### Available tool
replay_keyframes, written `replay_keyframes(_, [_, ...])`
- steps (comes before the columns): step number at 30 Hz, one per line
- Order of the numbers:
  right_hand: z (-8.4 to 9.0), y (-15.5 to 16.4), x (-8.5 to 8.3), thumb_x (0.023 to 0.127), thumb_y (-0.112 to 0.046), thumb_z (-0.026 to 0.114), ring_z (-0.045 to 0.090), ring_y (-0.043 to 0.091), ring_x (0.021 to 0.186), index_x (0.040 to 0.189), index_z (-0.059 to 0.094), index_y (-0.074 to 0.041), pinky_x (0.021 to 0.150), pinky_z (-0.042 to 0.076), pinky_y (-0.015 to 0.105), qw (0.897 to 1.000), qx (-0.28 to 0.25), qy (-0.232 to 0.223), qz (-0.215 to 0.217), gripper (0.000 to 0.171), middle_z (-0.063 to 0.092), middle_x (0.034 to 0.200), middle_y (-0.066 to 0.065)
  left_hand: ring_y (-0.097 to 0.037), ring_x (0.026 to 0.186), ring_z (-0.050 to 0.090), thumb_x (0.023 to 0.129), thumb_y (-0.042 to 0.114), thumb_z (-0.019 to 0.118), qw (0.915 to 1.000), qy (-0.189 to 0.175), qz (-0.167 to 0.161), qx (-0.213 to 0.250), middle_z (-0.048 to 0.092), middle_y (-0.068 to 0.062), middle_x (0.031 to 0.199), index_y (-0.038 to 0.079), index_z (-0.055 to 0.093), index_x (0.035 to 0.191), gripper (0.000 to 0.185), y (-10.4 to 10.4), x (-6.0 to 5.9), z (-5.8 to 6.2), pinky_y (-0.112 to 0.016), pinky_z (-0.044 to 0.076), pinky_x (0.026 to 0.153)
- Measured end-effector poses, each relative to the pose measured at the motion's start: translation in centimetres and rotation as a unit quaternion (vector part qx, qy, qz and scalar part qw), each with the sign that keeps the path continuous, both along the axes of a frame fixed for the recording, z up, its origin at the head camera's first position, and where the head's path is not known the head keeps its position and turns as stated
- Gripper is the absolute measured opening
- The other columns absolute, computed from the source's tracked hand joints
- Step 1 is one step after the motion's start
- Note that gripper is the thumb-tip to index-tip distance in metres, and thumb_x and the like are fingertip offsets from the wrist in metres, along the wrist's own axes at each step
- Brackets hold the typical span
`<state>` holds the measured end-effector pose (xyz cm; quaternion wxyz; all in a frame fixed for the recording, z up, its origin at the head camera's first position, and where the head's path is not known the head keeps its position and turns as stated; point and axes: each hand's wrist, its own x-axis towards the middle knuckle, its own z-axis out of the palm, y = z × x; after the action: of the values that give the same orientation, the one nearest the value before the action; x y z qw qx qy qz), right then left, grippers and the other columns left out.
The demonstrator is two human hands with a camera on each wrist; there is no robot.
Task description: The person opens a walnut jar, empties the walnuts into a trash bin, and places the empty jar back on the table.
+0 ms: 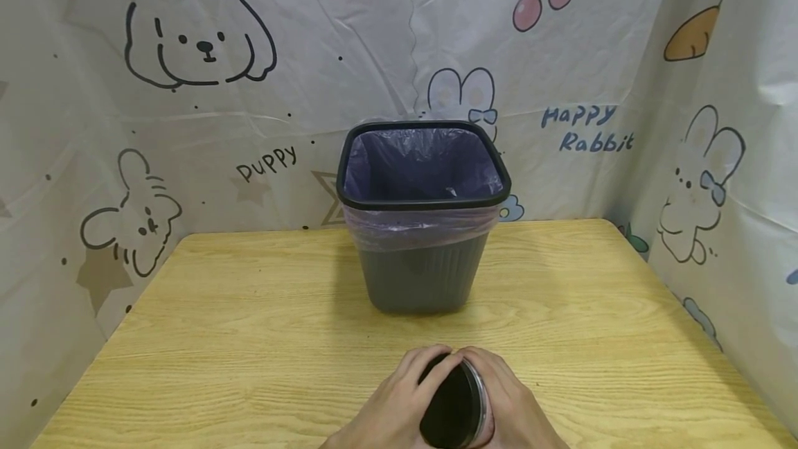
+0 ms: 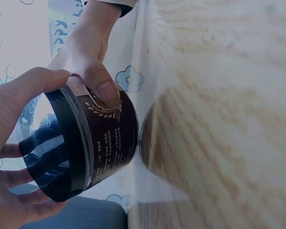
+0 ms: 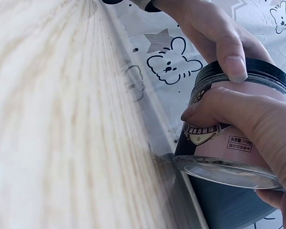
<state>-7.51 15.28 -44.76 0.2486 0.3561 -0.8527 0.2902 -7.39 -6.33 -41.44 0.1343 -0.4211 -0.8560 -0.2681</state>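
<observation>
A clear plastic jar (image 2: 109, 143) with a dark and pink printed label is held between both hands at the near edge of the table. Its black lid (image 1: 450, 409) is on the jar, which tilts. My left hand (image 1: 395, 407) grips the lid, fingers spread round its rim, as the left wrist view shows. My right hand (image 1: 512, 404) wraps round the body, its thumb lying over the label (image 3: 238, 143) in the right wrist view. The jar's clear base (image 3: 229, 172) shows below that hand. What is inside the jar is hidden by the label and hands.
A dark grey trash bin (image 1: 424, 279) with a black rim and purple liner bag stands upright beyond the hands, toward the table's back edge. The wood-grain table (image 1: 237, 338) stretches to both sides. A pale cartoon-printed curtain (image 1: 349, 40) hangs behind and on both sides.
</observation>
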Motion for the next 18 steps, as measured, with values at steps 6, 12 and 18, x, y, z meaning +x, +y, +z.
replay_keyframes(6, [-0.01, 0.00, -0.02, 0.057, -0.063, 0.084, 0.051, 0.022, 0.118, 0.139, 0.046, -0.001, 0.100, 0.039, 0.019, 1.000, 0.001, 0.005, 0.001, 0.109, 0.052, 0.131, 0.008, -0.024, 0.118, 0.049, 0.069, 0.055, 0.081, 1.0000, 0.000, 0.001, 0.005, 0.042, -0.010, 0.139, 0.014, 0.032, 0.150, 0.104, 0.00, 0.00, -0.08, -0.036, 0.053, 0.085])
replay_keyframes(12, [0.02, 0.02, -0.06, 0.058, -0.063, 0.084, 0.051, 0.022, 0.118, 0.139, 0.045, -0.001, 0.102, 0.035, 0.016, 1.000, 0.001, 0.006, 0.003, 0.109, 0.052, 0.131, 0.008, -0.023, 0.118, 0.049, 0.070, 0.056, 0.080, 1.0000, 0.004, 0.000, 0.007, 0.042, -0.009, 0.139, 0.014, 0.031, 0.150, 0.103, 0.01, 0.00, -0.14, -0.036, 0.052, 0.086])
replay_keyframes(18, [0.05, 0.04, 0.03, 0.058, -0.063, 0.084, 0.051, 0.022, 0.118, 0.139, 0.045, -0.001, 0.100, 0.039, 0.019, 1.000, 0.004, 0.000, 0.000, 0.109, 0.052, 0.132, 0.008, -0.023, 0.119, 0.049, 0.071, 0.056, 0.079, 1.0000, 0.004, -0.003, 0.008, 0.042, -0.010, 0.139, 0.014, 0.031, 0.150, 0.102, -0.03, 0.05, -0.14, -0.036, 0.052, 0.086])
